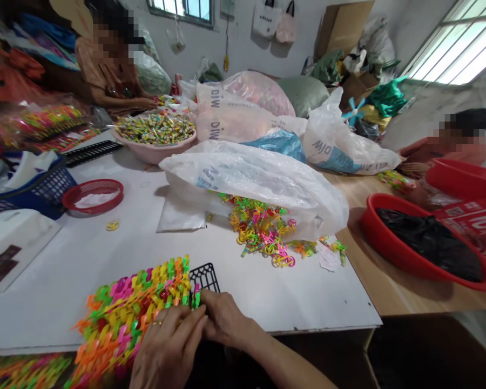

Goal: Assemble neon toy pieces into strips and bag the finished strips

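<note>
- Left hand (168, 343), ring on one finger: at the near edge of the white table (275, 292), over the right part of the toy rows. Fingers lie close together, tips meeting the other hand; can't tell if they pinch anything.
- Right hand (224, 319): curled at the near edge, at the black rack (206, 274), fingertips at a green and pink toy (196, 296). Pinch point hidden, can't confirm grip.
- Toy rows (133, 302): bright plastic pieces, packed tight, orange/yellow/green/pink. They run left from the bare end of the rack and overhang the near edge.
- Loose toys (263, 229): heap spilling from the mouth of a white sack (259, 167), toward the table's right edge.
- Paper slip (329, 256): by the right edge, print too small to read.
- Writing: printed sack (247, 108) at the far edge shows block letters like "DIW", twice, turned sideways. Right-hand sack (336, 140) has similar lettering, partly folded. Red bag (476, 221) beside the red basin (421, 259) seems to show "10"; rest unreadable. Wall bag (266, 20) has dark lettering, too small.
- White box (14, 246), left edge: brown patch, no legible text.
- Pink basin (156, 146), far left corner: full of small wrapped pieces.
</note>
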`<action>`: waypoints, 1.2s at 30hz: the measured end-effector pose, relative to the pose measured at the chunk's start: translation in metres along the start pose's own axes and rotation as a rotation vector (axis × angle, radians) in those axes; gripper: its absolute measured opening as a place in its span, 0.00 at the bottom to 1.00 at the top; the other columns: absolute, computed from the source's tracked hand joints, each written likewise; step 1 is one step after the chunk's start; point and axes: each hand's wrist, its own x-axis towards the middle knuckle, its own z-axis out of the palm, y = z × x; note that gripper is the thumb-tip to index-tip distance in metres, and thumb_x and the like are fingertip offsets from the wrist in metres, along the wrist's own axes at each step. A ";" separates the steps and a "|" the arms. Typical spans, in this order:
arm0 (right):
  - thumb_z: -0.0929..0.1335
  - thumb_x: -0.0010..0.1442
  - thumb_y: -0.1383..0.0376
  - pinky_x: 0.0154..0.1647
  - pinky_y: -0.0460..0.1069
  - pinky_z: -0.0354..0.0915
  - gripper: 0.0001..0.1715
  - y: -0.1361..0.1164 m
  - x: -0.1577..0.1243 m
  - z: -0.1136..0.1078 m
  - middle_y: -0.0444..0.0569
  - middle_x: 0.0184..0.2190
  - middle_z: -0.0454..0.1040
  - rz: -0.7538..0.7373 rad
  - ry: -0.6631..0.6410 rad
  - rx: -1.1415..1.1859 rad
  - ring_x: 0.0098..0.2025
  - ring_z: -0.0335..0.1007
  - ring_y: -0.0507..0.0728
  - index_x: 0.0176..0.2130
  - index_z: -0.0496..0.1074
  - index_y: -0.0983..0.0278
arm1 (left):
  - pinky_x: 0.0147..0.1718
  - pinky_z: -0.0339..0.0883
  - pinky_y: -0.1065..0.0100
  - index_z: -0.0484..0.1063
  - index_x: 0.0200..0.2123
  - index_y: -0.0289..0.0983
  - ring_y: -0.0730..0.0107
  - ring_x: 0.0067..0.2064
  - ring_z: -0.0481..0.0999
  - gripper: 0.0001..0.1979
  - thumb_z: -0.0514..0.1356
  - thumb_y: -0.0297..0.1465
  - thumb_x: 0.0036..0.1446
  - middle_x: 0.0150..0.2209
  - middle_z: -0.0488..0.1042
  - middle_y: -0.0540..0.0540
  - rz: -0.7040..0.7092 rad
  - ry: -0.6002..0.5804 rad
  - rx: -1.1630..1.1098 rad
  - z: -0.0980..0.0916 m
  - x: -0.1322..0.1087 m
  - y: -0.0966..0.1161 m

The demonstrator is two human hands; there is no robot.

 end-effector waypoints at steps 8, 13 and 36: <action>0.62 0.52 0.64 0.22 0.43 0.48 0.05 0.003 -0.002 -0.003 0.39 0.22 0.60 0.037 0.004 0.029 0.22 0.53 0.49 0.32 0.57 0.60 | 0.36 0.66 0.69 0.72 0.43 0.44 0.69 0.35 0.73 0.15 0.47 0.38 0.62 0.34 0.75 0.49 0.094 0.008 0.022 0.003 0.002 -0.003; 0.62 0.53 0.62 0.22 0.42 0.48 0.06 0.007 -0.003 -0.005 0.39 0.21 0.59 0.005 0.018 0.063 0.21 0.50 0.48 0.32 0.59 0.61 | 0.39 0.66 0.67 0.69 0.45 0.41 0.66 0.39 0.74 0.16 0.49 0.41 0.61 0.37 0.75 0.47 0.059 0.011 -0.002 0.004 0.000 -0.005; 0.62 0.56 0.64 0.31 0.45 0.57 0.05 -0.011 -0.006 0.001 0.46 0.33 0.65 0.114 0.216 0.068 0.32 0.62 0.52 0.33 0.64 0.63 | 0.45 0.65 0.65 0.65 0.51 0.37 0.66 0.45 0.72 0.16 0.50 0.26 0.60 0.42 0.74 0.44 -0.070 -0.083 -0.152 -0.015 0.008 0.004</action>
